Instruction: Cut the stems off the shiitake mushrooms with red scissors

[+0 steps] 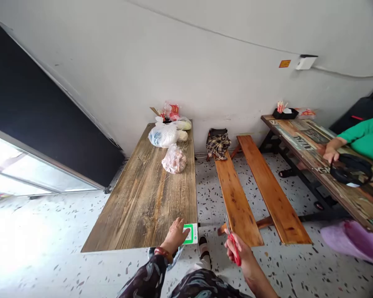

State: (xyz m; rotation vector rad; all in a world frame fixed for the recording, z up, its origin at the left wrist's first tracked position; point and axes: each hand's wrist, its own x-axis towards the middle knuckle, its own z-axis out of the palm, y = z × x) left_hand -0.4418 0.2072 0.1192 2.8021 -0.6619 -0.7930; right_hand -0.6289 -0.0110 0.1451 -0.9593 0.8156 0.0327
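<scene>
Our right hand (240, 250) grips red-handled scissors (235, 250), blades pointing away from us, just right of the wooden table's (136, 207) near end. Our left hand (175, 234), fingers loosely spread, is palm down at that end, overlapping a green-and-white card (191, 235). Farther along sit a pinkish bag (174, 159) and a white bag (163, 136). Right of these stand two benches (238, 198); far right, a green-sleeved person (357, 132).

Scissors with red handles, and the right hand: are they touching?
Touching. The head view shows the right hand closed around the scissors at their red handles, with the blades sticking out beyond it.
</scene>
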